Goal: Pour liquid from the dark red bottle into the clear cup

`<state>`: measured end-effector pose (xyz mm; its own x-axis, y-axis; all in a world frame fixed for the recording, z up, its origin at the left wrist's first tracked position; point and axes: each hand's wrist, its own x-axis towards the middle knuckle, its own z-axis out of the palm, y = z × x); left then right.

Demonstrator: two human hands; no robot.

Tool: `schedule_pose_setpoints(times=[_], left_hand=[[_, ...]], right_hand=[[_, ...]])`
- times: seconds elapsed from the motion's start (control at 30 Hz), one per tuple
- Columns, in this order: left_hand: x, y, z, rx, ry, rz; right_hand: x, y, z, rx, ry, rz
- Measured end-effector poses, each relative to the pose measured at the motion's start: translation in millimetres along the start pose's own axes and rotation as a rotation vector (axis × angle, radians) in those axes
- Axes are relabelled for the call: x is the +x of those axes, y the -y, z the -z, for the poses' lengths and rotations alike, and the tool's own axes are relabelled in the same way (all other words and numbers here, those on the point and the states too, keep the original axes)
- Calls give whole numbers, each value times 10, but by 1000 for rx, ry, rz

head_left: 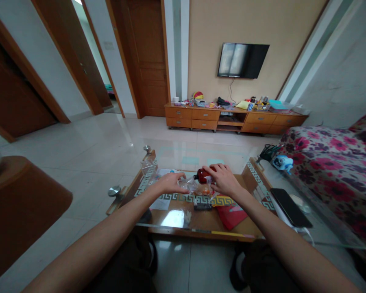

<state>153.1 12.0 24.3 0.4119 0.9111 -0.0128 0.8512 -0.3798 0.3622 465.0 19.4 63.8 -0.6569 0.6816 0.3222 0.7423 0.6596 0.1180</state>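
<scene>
Here, best to keep the amber bottle (202,176) pinned on its side under the right hand (224,180), grip closed over its body on the glass desk (177,217), while the left hand (171,183), just left of it, pinches narrowly the clear plastic bag (191,186) at the bottle's neck; better to hold the film taut and move slowly so nothing slips. Hard to tell whether the bottle sits partly inside the bag, since the film is transparent and crumpled, and the right fingertips stay hidden behind the bottle.
</scene>
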Motion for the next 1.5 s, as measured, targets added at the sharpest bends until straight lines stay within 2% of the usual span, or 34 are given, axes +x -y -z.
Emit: schedule_pose_setpoints(times=[1.07,1.5], left_hand=[[-21,-19,14,-1,-7,24],[-12,41,-14,-20,-12,-4]], right_hand=[[10,5,-12,-7,4,7],[21,28,-16,-16,-8,4]])
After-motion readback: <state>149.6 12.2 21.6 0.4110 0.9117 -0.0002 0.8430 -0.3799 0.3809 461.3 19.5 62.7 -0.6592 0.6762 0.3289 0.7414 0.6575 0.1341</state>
